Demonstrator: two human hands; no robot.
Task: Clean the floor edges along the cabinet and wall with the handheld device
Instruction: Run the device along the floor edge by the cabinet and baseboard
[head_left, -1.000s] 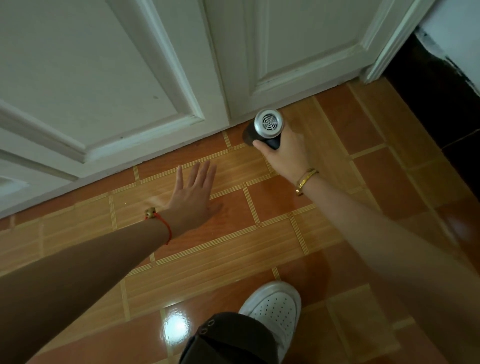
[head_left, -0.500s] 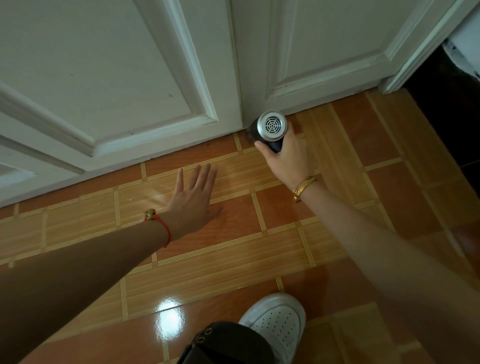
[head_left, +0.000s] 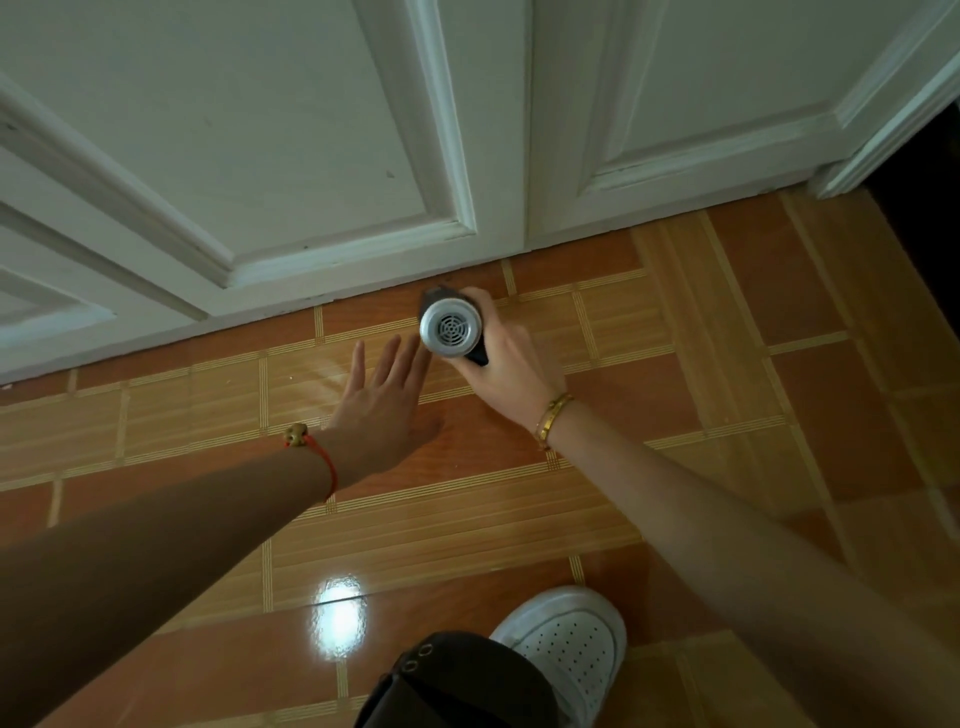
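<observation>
A small handheld device (head_left: 451, 330) is held in the right hand (head_left: 511, 364), low over the tiled floor (head_left: 727, 364). The fingers (head_left: 480, 304) of this hand are curled round its dark body, so it is gripped firmly. Its round silver back end, with a grille in it, is turned up toward the camera. Its dark front end is pointed down at the strip of floor just beside the bottom edge of the white cabinet (head_left: 260, 156), under the left of the two doors. Whether the front end touches the floor or the cabinet cannot be told.

The left hand (head_left: 379, 410) is stretched out flat, palm down, low over an orange tile. Its fingers (head_left: 358, 364) are straight and a little spread, and nothing is held in them. The fingertips are seen just beside the silver end of the device. Whether the palm rests on the tile cannot be told.

A red string bracelet (head_left: 322, 457) is worn on the left wrist and a gold bracelet (head_left: 553, 418) on the right wrist. At the bottom, a white shoe (head_left: 571, 639) and a dark trouser leg (head_left: 457, 686) are seen on the floor. A bright spot of light (head_left: 336, 618) is reflected by the glossy tiles near the shoe.
</observation>
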